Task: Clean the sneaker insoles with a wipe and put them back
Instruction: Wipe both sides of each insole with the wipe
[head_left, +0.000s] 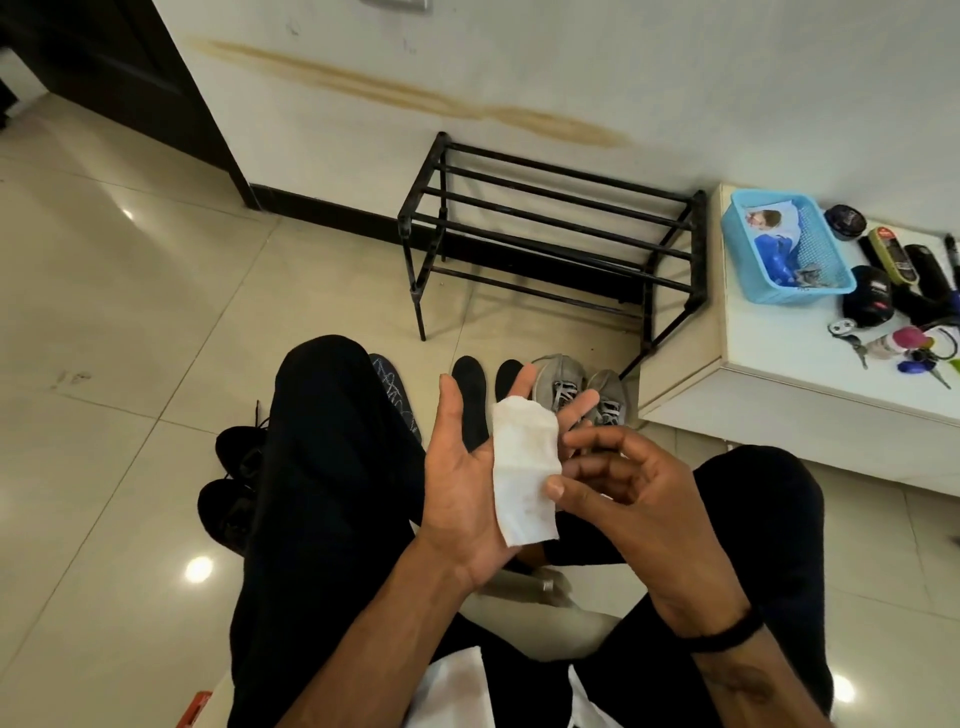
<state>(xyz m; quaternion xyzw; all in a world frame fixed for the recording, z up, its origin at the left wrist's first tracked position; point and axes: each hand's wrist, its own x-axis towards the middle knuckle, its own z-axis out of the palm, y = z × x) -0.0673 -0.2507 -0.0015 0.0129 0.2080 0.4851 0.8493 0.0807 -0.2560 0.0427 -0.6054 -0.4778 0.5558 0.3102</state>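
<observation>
Black insoles (470, 400) half hidden behind left hand (467, 488), patterned insole (395, 389) (mostly behind knee)

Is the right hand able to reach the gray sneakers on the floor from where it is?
Probably yes. The gray sneakers sit on the floor just past the right hand, with nothing between them. But its thumb presses the wipe lying on the left hand, so it would likely let go first.

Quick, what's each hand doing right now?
Left hand: open, flat, the white wipe lying across its fingers.
Right hand: pinching the wipe's edge.
</observation>
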